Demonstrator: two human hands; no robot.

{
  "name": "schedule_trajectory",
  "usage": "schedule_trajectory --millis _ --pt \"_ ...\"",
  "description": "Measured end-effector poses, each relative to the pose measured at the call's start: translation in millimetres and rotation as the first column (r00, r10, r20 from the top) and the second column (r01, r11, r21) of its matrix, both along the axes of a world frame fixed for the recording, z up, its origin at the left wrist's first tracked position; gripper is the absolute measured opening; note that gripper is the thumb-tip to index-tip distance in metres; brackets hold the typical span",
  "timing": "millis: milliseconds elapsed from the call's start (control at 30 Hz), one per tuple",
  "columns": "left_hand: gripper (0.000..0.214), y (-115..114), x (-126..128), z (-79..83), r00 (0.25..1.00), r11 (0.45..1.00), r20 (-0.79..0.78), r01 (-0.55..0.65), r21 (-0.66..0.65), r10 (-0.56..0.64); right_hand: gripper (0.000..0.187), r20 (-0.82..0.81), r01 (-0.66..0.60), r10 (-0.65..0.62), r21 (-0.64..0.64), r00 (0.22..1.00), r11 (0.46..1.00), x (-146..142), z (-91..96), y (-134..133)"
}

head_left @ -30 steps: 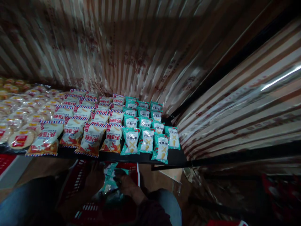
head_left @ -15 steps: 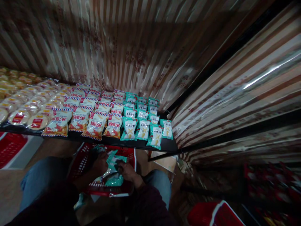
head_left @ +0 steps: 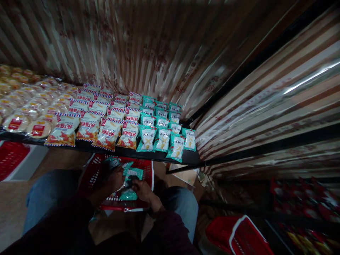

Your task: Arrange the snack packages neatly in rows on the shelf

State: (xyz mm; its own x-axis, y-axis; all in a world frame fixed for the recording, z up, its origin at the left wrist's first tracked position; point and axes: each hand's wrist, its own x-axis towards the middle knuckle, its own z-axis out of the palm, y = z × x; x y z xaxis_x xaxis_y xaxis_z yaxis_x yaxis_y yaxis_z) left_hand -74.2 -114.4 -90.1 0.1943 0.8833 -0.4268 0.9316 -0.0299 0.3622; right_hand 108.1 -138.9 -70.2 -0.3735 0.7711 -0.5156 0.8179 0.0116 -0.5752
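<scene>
My left hand [head_left: 116,180] is in a red shopping basket [head_left: 91,173] between my knees, its fingers closed at the left side of teal snack bags. From the right, my right hand [head_left: 144,192] grips the edge of a teal snack bag [head_left: 135,172] with bent fingers and thumb. Another teal bag [head_left: 129,195] lies beneath the hands. Dark shadow hides part of the fingertips. On the black shelf [head_left: 156,156] just beyond the basket, more teal-and-white snack bags [head_left: 162,140] stand in rows.
Left of the teal bags, rows of white and orange snack bags [head_left: 107,134] and round packaged crackers [head_left: 39,128] fill the shelf. A second red basket [head_left: 13,159] sits at left, another [head_left: 236,235] at lower right. Striped plastic sheeting [head_left: 159,53] hangs behind the shelf.
The view has tilted slightly down, so the shelf and basket appear higher. Both hands remain at the teal bags in the basket, with little movement.
</scene>
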Motion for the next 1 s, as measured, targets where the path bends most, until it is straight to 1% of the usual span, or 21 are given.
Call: schedule_trajectory --millis 167,333,467,567,700,800,900,1000 --pt "0.050 13.4 6.7 -3.7 0.999 0.996 -0.040 -0.020 -0.091 0.017 0.036 -0.050 -0.018 0.017 -0.029 0.999 0.999 -0.8 -7.4 28.8" --pt "0.062 21.8 2.0 -8.9 1.000 0.982 -0.019 -0.015 -0.187 0.012 0.037 -0.084 -0.072 0.068 -0.047 0.994 0.996 -11.6 -10.1 57.4" --pt "0.073 23.7 -2.8 -5.3 1.000 0.973 -0.007 0.006 -0.230 -0.008 0.033 -0.077 -0.110 0.105 -0.060 0.991 0.992 -12.7 -7.3 67.0" --pt "0.078 19.8 -2.2 -0.4 0.999 0.971 -0.029 0.014 -0.239 -0.022 0.033 -0.058 -0.102 0.099 -0.050 0.993 0.994 -7.3 -5.1 66.8" --pt "0.074 10.0 1.4 2.0 0.996 0.985 -0.072 0.048 -0.165 -0.061 0.032 -0.068 -0.055 0.053 -0.028 0.996 0.998 -5.7 -2.5 56.9" --pt "0.064 6.7 4.7 4.9 0.990 0.993 -0.115 0.069 -0.098 -0.080 0.029 -0.098 -0.018 0.016 -0.017 0.995 1.000 -10.1 6.9 47.6" --pt "0.057 7.7 10.6 15.1 0.989 0.997 -0.126 0.070 -0.035 -0.074 0.029 -0.130 0.019 -0.018 0.005 0.991 1.000 -8.9 26.4 42.2" --pt "0.049 7.5 20.0 34.7 0.991 0.993 -0.090 0.105 0.061 -0.099 0.029 -0.154 0.056 -0.050 0.040 0.987 0.998 5.7 52.1 41.3"
